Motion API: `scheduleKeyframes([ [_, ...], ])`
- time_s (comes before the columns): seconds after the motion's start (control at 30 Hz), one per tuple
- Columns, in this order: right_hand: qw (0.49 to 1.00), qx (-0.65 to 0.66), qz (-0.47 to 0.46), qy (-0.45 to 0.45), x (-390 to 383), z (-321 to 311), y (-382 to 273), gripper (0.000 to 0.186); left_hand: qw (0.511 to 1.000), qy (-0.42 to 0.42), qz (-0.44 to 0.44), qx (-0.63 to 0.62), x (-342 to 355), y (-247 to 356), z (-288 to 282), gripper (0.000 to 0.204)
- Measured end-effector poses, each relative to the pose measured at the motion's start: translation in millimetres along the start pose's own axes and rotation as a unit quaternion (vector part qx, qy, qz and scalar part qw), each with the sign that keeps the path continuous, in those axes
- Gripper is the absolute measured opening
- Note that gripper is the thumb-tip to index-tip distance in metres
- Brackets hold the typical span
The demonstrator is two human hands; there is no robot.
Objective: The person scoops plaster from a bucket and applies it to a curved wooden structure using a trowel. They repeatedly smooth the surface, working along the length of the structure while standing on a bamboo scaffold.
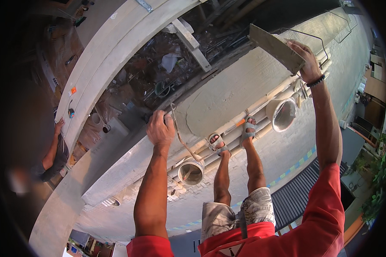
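Note:
My right hand (303, 62) is raised at the far right, wrapped round a flat rectangular plastering trowel (276, 49) smeared with grey mortar. Below the trowel lies a concrete ledge (240, 88) with a smooth patch of wet mortar (206, 113) on it. My left hand (161, 128) is closed at the ledge's left end, fingers curled by a concrete edge; what they grip, if anything, is hidden. Just right of that hand, a thin bent rod or rope (180, 135) runs down toward a mortar-stained bucket (191, 172).
My sandalled feet (218, 142) stand on long poles (233, 128) along the ledge. A second bucket (282, 115) sits right of them. Debris fills the dark gap beyond, crossed by a timber piece (191, 43). At left, another person's hand (59, 127) touches a curved concrete beam (101, 55).

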State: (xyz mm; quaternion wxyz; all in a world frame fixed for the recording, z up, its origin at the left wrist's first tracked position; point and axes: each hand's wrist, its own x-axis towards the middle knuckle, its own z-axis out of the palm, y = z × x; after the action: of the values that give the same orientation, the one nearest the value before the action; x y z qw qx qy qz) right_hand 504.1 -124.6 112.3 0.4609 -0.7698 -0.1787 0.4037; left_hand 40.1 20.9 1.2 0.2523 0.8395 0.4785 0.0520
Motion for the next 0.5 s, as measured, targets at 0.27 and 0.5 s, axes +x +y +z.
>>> scheduleKeyframes([
  [0.27,0.977,-0.083,0.125,-0.151,155.8,-15.0,-21.1,0.027,0.999,0.028,0.022,-0.02,-2.1,-3.8,2.9,0.018],
  [0.5,0.954,-0.136,0.226,-0.143,179.3,16.7,-15.2,0.025,0.998,0.041,0.017,-0.032,-2.3,-3.8,3.5,0.016],
])
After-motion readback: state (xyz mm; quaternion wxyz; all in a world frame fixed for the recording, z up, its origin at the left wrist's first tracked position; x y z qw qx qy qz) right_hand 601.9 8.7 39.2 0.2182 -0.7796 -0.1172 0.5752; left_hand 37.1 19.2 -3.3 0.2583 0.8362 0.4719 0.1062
